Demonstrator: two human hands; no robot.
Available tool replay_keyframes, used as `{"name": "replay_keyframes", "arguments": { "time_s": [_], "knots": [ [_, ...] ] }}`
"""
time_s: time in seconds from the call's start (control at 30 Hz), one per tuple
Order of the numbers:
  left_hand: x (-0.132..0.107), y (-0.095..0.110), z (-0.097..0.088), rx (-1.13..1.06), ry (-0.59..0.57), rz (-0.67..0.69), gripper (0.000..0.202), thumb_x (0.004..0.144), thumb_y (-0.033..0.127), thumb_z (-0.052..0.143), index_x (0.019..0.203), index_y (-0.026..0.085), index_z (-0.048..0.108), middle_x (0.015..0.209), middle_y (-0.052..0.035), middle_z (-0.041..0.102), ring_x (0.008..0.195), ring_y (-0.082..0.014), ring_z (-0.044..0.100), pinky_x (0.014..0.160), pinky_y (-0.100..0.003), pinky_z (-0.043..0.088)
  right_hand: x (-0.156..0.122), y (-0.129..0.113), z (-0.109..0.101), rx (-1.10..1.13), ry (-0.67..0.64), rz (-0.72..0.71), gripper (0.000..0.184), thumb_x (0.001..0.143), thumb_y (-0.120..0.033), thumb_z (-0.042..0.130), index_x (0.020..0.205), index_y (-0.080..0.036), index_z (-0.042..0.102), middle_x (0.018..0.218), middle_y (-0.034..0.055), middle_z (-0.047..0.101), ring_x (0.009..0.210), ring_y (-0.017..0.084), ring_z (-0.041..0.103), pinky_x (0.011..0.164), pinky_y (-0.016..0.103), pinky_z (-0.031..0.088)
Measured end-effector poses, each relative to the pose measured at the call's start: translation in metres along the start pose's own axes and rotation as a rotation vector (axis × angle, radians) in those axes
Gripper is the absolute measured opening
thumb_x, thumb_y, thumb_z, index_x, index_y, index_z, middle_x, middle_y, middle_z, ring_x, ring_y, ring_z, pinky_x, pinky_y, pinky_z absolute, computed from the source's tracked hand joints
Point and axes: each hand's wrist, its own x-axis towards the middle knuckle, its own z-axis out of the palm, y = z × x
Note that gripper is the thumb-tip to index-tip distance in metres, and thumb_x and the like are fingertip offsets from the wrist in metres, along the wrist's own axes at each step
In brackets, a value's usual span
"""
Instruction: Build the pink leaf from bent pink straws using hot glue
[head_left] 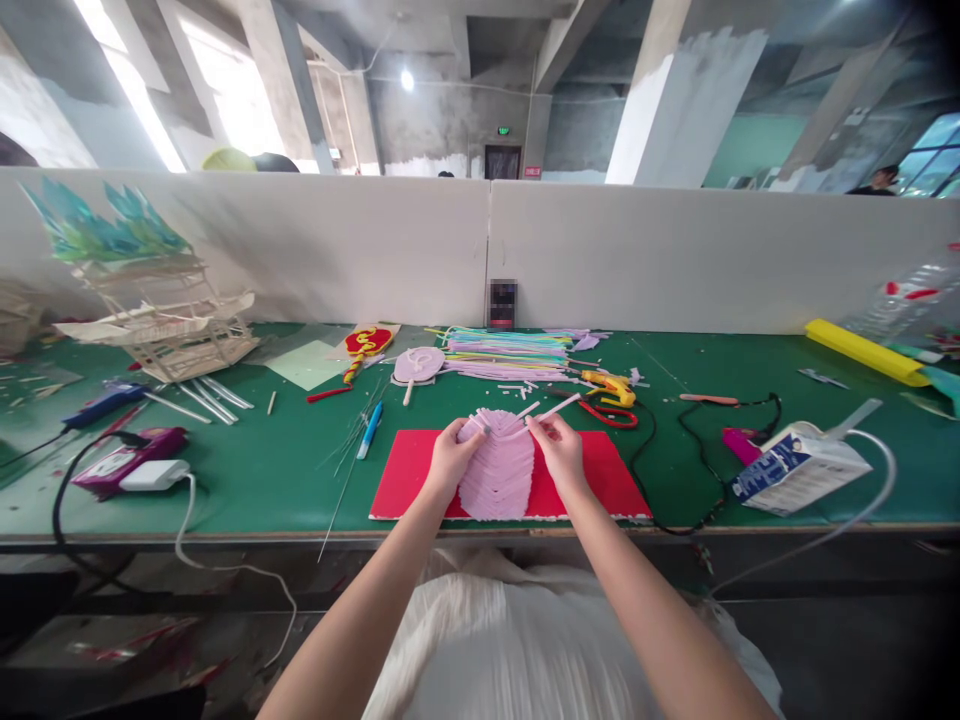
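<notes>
A pale pink leaf-shaped piece made of rows of straws (499, 470) lies on a red mat (607, 480) near the front edge of the green table (285, 470). My left hand (450, 458) rests on the piece's upper left edge, fingers curled against it. My right hand (556, 448) pinches a pale pink straw (553, 409) whose free end points up and right from the top of the piece.
Behind the mat lie a bundle of coloured straws (510, 350), a yellow glue gun (611, 385), red scissors (611, 415) and a blue pen (370, 430). A carton (799, 468) and black cables sit right; a wooden model (169, 325), a purple tool (131, 455) and a white charger left.
</notes>
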Motion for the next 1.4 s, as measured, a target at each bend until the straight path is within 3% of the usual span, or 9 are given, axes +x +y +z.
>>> {"name": "replay_keyframes", "arguments": {
  "time_s": [0.13,0.27,0.33,0.4,0.53,0.6,0.9,1.1,1.4],
  "knots": [
    [0.003,-0.004,0.000,0.000,0.001,0.001,0.034,0.064,0.043,0.071,0.084,0.016,0.062,0.072,0.0004,0.065,0.066,-0.0153,0.059,0.056,-0.022,0.044,-0.002,-0.002,0.000,-0.007,-0.118,-0.027,0.030,0.070,-0.050,0.067,0.072,-0.020,0.065,0.075,0.0037,0.067,0.073,0.019,0.059,0.069,0.029,0.044],
    [0.005,-0.005,0.000,-0.069,0.103,0.137,0.052,0.072,0.038,0.068,0.117,0.020,0.052,0.104,-0.0085,0.066,0.093,-0.0197,0.063,0.076,-0.030,0.049,-0.004,-0.005,-0.001,0.077,-0.025,-0.009,0.029,0.071,-0.048,0.067,0.069,-0.020,0.066,0.069,0.0029,0.067,0.070,0.018,0.058,0.069,0.030,0.043],
    [0.003,-0.003,0.000,0.019,0.219,0.267,0.045,0.076,0.037,0.065,0.116,0.021,0.053,0.115,-0.0103,0.061,0.108,-0.0208,0.057,0.089,-0.034,0.046,-0.004,-0.007,-0.003,0.140,0.019,0.005,0.028,0.071,-0.048,0.067,0.068,-0.020,0.066,0.069,0.0027,0.067,0.070,0.018,0.059,0.069,0.029,0.043],
    [-0.001,0.000,0.001,0.159,0.246,0.357,0.027,0.080,0.036,0.061,0.102,0.020,0.061,0.111,-0.0088,0.063,0.108,-0.0206,0.057,0.093,-0.034,0.043,-0.003,-0.009,-0.003,0.182,0.018,0.008,0.027,0.071,-0.047,0.068,0.067,-0.021,0.066,0.069,0.0025,0.067,0.071,0.018,0.059,0.069,0.030,0.044],
    [-0.008,0.005,0.004,0.224,-0.049,0.375,0.017,0.084,0.033,0.055,0.086,0.019,0.065,0.087,-0.0040,0.068,0.087,-0.0179,0.062,0.082,-0.029,0.046,-0.003,-0.011,-0.002,0.166,-0.094,-0.041,0.027,0.071,-0.047,0.068,0.063,-0.021,0.066,0.067,0.0026,0.067,0.069,0.018,0.059,0.067,0.030,0.044],
    [-0.009,0.005,0.006,0.216,-0.128,0.351,0.018,0.083,0.033,0.055,0.081,0.018,0.064,0.079,-0.0027,0.068,0.078,-0.0169,0.062,0.075,-0.026,0.046,-0.003,-0.009,0.000,0.152,-0.169,-0.064,0.026,0.071,-0.046,0.068,0.062,-0.022,0.066,0.066,0.0026,0.067,0.069,0.018,0.059,0.067,0.030,0.044],
    [-0.005,-0.001,0.004,0.094,-0.208,0.244,0.029,0.082,0.043,0.056,0.069,0.016,0.059,0.068,-0.0015,0.064,0.067,-0.0147,0.059,0.065,-0.024,0.044,-0.005,-0.001,0.004,0.158,-0.323,-0.040,0.019,0.065,-0.039,0.075,0.074,-0.022,0.071,0.076,0.0021,0.070,0.072,0.017,0.061,0.070,0.030,0.046],
    [-0.007,0.003,0.005,0.107,-0.285,0.230,0.034,0.081,0.047,0.056,0.066,0.016,0.056,0.063,-0.0004,0.060,0.063,-0.0135,0.055,0.063,-0.024,0.043,-0.003,0.000,0.003,0.204,-0.298,-0.086,0.017,0.064,-0.038,0.076,0.065,-0.023,0.069,0.070,0.0010,0.068,0.071,0.017,0.061,0.072,0.031,0.047],
    [-0.012,0.007,0.005,0.163,-0.339,0.226,0.037,0.079,0.051,0.056,0.065,0.017,0.058,0.064,-0.0019,0.061,0.062,-0.0149,0.055,0.062,-0.025,0.043,-0.004,-0.006,0.003,0.200,-0.289,0.005,0.022,0.061,-0.041,0.076,0.063,-0.021,0.068,0.067,0.0008,0.068,0.067,0.017,0.060,0.068,0.031,0.047]
  ]
}}
